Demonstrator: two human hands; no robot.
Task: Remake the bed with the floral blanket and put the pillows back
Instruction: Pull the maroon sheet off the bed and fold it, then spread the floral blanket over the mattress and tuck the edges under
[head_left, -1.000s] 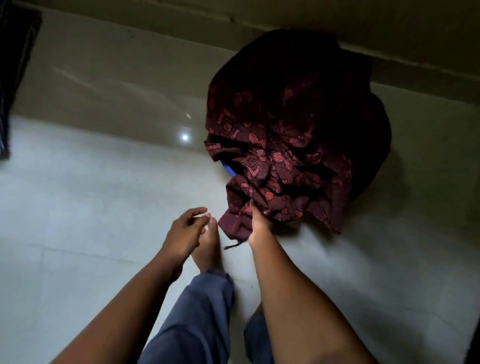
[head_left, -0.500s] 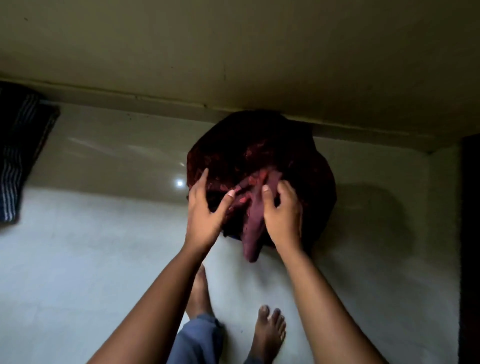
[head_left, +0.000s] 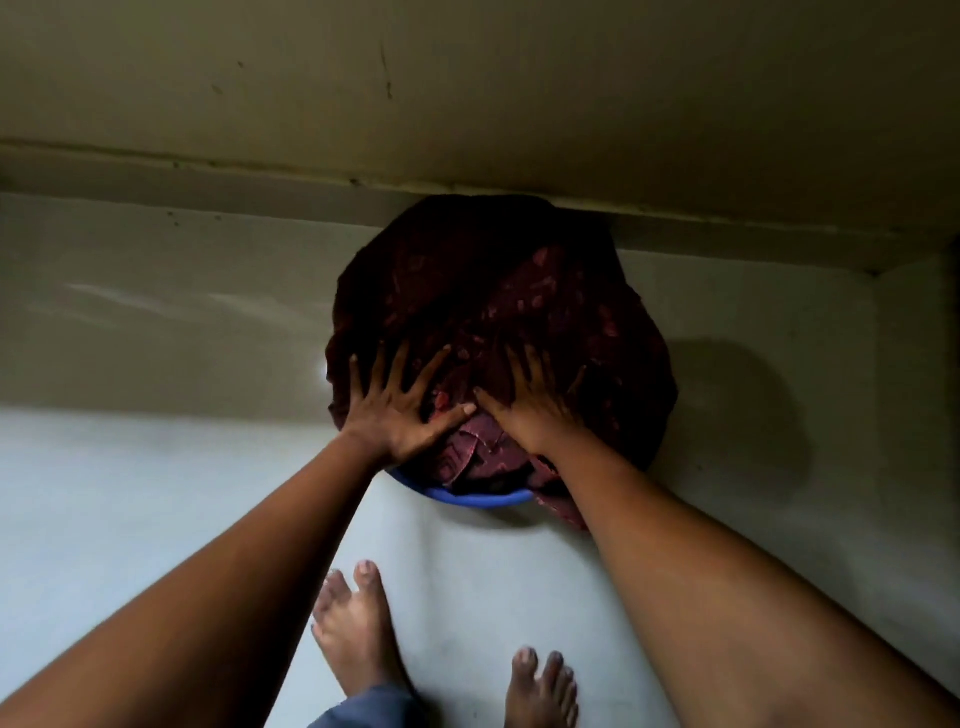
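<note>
Maroon cloth (head_left: 498, 312) fills the blue tub (head_left: 478, 500) beneath left hand (head_left: 400, 410) and right hand (head_left: 530, 405), both equally near, pressing with fingers splayed.

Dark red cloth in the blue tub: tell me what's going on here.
A barefoot person stands on the pale floor and reaches down to a blue tub set by the wall. The left hand and right hand lie spread flat, fingers straight, on the dark red patterned cloth, pressing it into the tub. The cloth heaps above the rim, and a fold hangs over the near edge by the right forearm. No bed or pillows are in view.
</note>
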